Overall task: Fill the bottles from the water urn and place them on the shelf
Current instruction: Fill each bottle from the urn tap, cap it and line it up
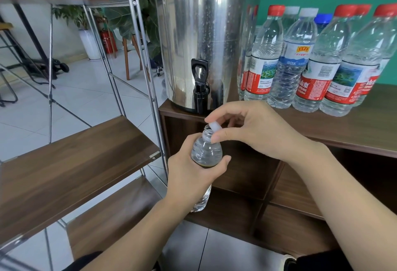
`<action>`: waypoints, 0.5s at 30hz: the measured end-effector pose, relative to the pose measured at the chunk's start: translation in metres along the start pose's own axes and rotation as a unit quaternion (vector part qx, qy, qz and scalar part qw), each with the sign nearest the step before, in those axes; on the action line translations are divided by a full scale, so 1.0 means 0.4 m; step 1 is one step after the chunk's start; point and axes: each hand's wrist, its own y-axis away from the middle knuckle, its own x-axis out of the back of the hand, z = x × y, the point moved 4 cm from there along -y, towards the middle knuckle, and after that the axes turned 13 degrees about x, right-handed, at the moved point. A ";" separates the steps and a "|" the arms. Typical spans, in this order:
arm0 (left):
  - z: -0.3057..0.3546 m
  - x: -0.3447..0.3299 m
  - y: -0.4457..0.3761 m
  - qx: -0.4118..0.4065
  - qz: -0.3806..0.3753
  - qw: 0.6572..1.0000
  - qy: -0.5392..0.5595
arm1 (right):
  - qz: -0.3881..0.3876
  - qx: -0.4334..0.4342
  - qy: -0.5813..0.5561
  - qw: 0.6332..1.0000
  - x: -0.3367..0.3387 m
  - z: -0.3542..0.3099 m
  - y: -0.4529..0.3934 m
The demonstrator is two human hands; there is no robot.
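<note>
My left hand [193, 176] grips a clear plastic bottle [206, 150] around its middle, upright, below and in front of the urn's black tap [200, 90]. The bottle's neck is uncovered. My right hand [253, 128] pinches a white cap [216, 126] between thumb and fingers, right at the bottle's mouth. The steel water urn [199, 34] stands on the wooden cabinet top [343, 128]. The wood-and-metal shelf [71, 163] stands to the left, its boards bare.
Several capped bottles [311, 62] with red, white and blue caps stand in a cluster on the cabinet right of the urn. The cabinet has open cubbies [247, 174] below. Behind the shelf are chairs, a potted plant [90, 34] and a tiled floor.
</note>
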 end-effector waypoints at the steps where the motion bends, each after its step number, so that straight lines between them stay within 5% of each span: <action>1: 0.001 -0.002 0.002 -0.007 -0.007 1.000 -0.011 | -0.013 -0.005 0.012 1.000 0.006 -0.002 0.002; 9: -0.012 -0.029 0.008 -0.038 -0.047 0.996 -0.062 | -0.096 -0.025 0.119 0.988 0.018 -0.023 0.020; 15: -0.007 -0.048 0.014 -0.043 -0.074 0.993 -0.078 | -0.084 -0.017 0.275 0.957 0.015 -0.020 0.029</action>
